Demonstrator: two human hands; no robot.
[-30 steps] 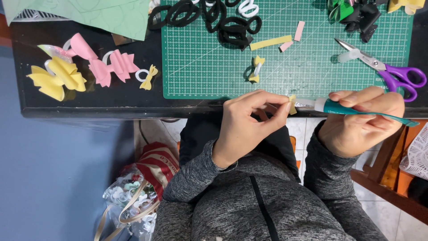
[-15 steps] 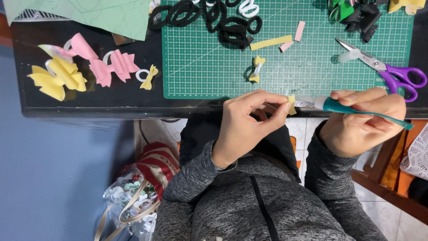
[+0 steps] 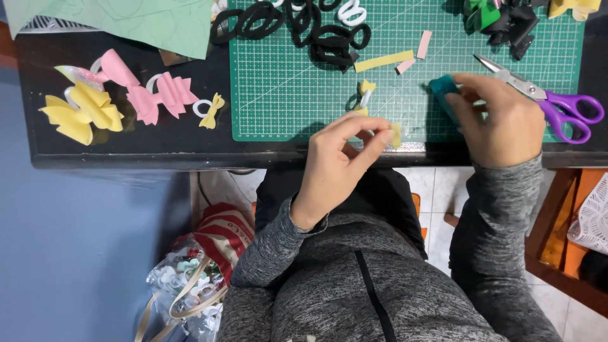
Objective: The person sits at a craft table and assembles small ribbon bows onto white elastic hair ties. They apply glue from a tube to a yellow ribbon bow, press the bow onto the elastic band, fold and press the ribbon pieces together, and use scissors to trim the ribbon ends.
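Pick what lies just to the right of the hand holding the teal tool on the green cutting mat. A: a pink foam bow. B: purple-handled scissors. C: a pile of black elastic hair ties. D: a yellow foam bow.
B: the purple-handled scissors lie on the green cutting mat right beside the right hand gripping the teal tool; bows and ties sit far to the left.

Heathered grey zip-front top with long sleeves, black trousers.

Small pale yellow foam piece (image 3: 396,134), pinched at mat's near edge, teal-handled tool (image 3: 442,88) gripped upright
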